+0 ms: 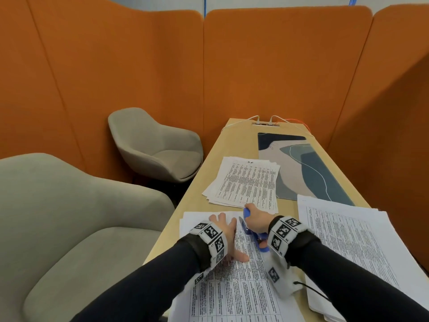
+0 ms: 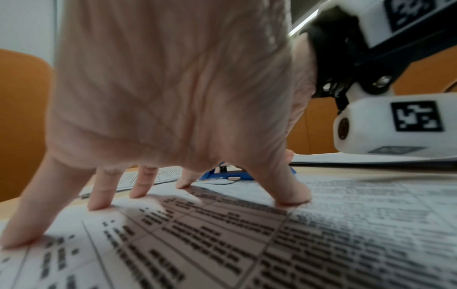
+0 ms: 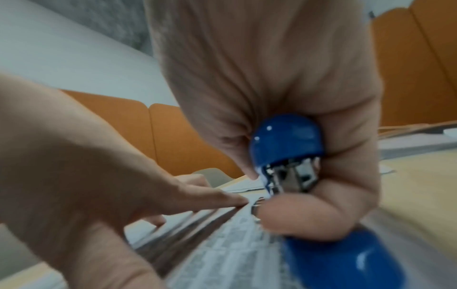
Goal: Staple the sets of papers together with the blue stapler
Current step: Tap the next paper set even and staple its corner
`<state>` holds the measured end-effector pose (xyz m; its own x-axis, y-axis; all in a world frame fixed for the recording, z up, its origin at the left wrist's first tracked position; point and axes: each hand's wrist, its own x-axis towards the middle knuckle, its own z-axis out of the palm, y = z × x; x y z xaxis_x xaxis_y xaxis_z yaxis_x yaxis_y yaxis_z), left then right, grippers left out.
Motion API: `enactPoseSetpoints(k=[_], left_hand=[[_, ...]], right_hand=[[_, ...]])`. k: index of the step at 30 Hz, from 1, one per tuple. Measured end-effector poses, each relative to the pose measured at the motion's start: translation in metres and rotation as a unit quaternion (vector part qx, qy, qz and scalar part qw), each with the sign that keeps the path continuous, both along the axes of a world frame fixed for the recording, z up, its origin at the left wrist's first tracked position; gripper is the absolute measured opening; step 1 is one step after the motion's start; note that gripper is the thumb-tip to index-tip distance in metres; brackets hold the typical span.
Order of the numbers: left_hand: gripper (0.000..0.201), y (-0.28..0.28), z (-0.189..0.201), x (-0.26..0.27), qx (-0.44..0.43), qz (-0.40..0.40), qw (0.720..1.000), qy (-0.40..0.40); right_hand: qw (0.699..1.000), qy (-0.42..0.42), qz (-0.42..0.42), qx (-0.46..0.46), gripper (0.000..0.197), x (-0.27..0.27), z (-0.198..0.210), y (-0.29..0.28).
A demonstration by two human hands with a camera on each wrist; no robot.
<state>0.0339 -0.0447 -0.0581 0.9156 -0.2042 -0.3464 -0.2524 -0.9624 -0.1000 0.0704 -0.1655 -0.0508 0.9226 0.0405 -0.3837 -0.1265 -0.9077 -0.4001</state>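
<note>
A printed paper set (image 1: pixel 234 282) lies at the near edge of the wooden table (image 1: pixel 204 170). My left hand (image 1: pixel 228 235) presses down on this paper set (image 2: pixel 247 244) with spread, straight fingers (image 2: pixel 99 199). My right hand (image 1: pixel 255 219) grips the blue stapler (image 1: pixel 248 226) at the set's top right corner. In the right wrist view the blue stapler (image 3: pixel 287 140) is wrapped by my fingers (image 3: pixel 296 217), its metal mouth over the paper set (image 3: pixel 227 250). The blue stapler (image 2: pixel 225 174) shows behind my left fingers.
A second paper set (image 1: pixel 246 182) lies farther along the table, and a thick stack (image 1: pixel 348 247) sits at the right. A patterned mat (image 1: pixel 306 168) lies beyond. Two grey chairs (image 1: pixel 160 145) stand left of the table; orange partitions (image 1: pixel 278 66) surround it.
</note>
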Motion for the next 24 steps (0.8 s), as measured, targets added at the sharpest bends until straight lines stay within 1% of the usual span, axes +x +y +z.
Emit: enactPoseSetpoints(k=[2, 4, 7, 10, 16, 21, 22, 24], left_hand=[[0.111, -0.001, -0.001, 0.001, 0.006, 0.005, 1.0, -0.002], [0.111, -0.002, 0.0, 0.001, 0.008, 0.009, 1.0, -0.007], [0.112, -0.002, 0.002, 0.002, 0.013, 0.009, 1.0, -0.002], [0.112, -0.002, 0.002, 0.003, 0.007, 0.014, 1.0, 0.004], [0.114, -0.003, -0.001, 0.006, 0.011, 0.017, 1.0, 0.011], [0.115, -0.001, -0.002, 0.006, -0.008, 0.024, 0.999, 0.024], [0.116, 0.001, -0.003, 0.007, -0.01, 0.021, 0.999, 0.028], [0.118, 0.003, -0.004, 0.008, -0.012, 0.016, 0.999, 0.038]], right_hand=[[0.999, -0.005, -0.023, -0.039, 0.051, 0.006, -0.005, 0.009], [0.998, -0.011, -0.024, -0.055, 0.051, 0.01, -0.008, 0.012], [0.999, -0.036, -0.008, -0.036, 0.047, 0.011, -0.007, 0.007], [0.998, -0.05, -0.001, -0.045, 0.045, 0.006, -0.003, 0.006], [0.998, -0.04, -0.02, -0.033, 0.043, -0.001, 0.006, 0.015], [0.999, -0.045, -0.028, -0.006, 0.05, 0.022, 0.001, 0.013], [0.999, -0.043, -0.028, 0.016, 0.051, 0.026, 0.001, 0.01], [0.995, -0.037, -0.035, 0.088, 0.05, 0.027, 0.008, 0.001]])
